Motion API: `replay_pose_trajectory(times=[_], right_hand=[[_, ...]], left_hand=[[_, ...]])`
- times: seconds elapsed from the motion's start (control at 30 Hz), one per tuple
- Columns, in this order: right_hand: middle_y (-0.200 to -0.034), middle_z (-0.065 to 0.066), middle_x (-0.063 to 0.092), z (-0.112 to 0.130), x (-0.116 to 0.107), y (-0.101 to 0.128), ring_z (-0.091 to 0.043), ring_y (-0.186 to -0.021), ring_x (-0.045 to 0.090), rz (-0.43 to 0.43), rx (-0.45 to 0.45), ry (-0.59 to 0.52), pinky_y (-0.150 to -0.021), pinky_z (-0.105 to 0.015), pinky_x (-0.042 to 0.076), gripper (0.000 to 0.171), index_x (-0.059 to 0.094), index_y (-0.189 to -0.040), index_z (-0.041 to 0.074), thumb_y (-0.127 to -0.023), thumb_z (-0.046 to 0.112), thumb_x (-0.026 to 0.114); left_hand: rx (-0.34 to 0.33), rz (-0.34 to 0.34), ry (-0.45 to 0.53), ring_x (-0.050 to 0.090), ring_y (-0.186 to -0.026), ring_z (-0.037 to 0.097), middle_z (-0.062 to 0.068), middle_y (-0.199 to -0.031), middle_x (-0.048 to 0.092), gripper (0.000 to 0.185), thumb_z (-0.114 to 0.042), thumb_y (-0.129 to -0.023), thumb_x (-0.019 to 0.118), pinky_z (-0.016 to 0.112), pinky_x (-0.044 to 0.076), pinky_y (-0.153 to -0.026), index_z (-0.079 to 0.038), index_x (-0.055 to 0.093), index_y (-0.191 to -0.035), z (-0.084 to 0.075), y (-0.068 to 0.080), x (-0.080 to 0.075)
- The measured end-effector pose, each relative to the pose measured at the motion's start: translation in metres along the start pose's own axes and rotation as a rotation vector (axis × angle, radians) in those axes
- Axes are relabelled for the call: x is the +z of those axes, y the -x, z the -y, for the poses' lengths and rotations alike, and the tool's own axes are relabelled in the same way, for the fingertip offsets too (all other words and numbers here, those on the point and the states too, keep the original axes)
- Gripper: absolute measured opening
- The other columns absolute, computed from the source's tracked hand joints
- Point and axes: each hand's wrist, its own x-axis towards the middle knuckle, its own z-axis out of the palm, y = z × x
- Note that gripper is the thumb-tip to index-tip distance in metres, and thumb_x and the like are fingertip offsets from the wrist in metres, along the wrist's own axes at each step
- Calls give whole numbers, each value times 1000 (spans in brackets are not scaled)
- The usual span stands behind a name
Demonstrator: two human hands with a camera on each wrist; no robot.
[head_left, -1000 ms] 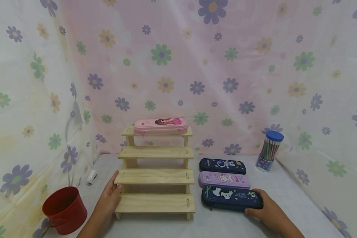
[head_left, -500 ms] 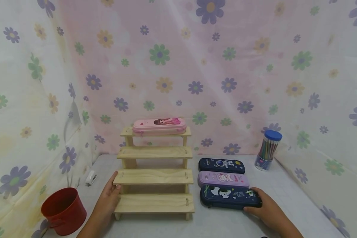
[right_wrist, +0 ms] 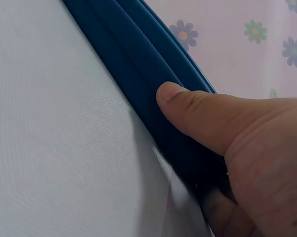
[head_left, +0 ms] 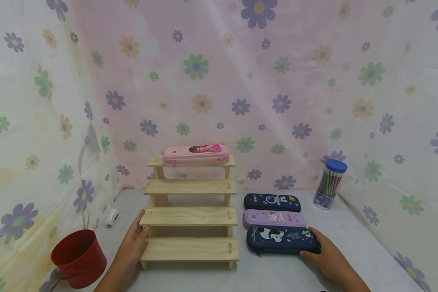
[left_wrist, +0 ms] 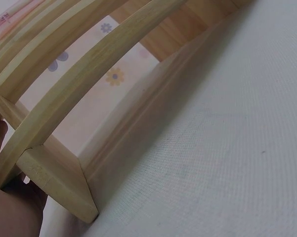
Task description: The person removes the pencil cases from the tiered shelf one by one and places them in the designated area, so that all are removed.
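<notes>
Open worktop [head_left: 277, 271] is left before the wooden rack [head_left: 190, 217]. The right side is blocked by three pencil cases [head_left: 273, 219]; the left by a red bucket [head_left: 78, 257].

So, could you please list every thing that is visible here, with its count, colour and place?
wooden step shelf: 1, light wood, four steps, centre of the table
pink pencil case: 1, pink, on the top step
space pencil case: 1, dark blue, on the table right of the shelf, farthest back
purple pencil case: 1, lilac, middle of the row
panda pencil case: 1, dark blue, nearest of the row
pencil tub: 1, clear with blue lid, far right
red bucket: 1, red, near left
stapler: 1, white, left of the shelf
left hand: touches the shelf's left side
right hand: grips the panda pencil case's right end
</notes>
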Motion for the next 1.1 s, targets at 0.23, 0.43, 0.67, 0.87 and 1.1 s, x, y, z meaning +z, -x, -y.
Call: replay_pose_trajectory(times=[0.23,0.43,0.67,0.87,1.1], right_hand=[[-161,-42,21,4,-2,2,-64,-145,24,4,-3,-40,-112,-79,26,133,15,-164,-2,-75,69,83],[-165,-38,16,29,-4,9,-60,-150,17,-113,-101,-120,-116,-79,22,118,10,-167,2,-89,66,72],[-168,-31,21,74,2,16,-55,-154,19,-252,-230,-55,-118,-77,22,100,21,-165,3,-93,47,76],[-169,-24,28,114,-2,16,-50,-153,27,-261,-434,54,-118,-73,28,94,27,-165,9,-93,42,79],[-172,-15,25,167,-12,9,-44,-156,29,-215,-601,100,-117,-71,33,97,24,-167,20,-93,49,79]], left_hand=[[-17,0,-4,2,-163,26,3,-177,2,69,-19,-115,40,57,10,-130,-31,1,-170,2,-2,-1],[-10,-4,2,4,-162,24,2,-177,4,68,-19,-115,39,55,10,-131,-31,1,-170,2,-3,-2],[-14,-11,-9,4,-163,25,3,-177,4,69,-18,-115,39,56,10,-131,-32,1,-170,2,-4,-2],[-37,-31,-12,3,-163,23,1,-177,4,68,-17,-115,38,55,10,-131,-34,2,-170,3,-4,-1],[-34,-22,5,1,-163,25,1,-177,2,69,-16,-114,40,59,8,-130,-35,3,-169,2,-5,0]])
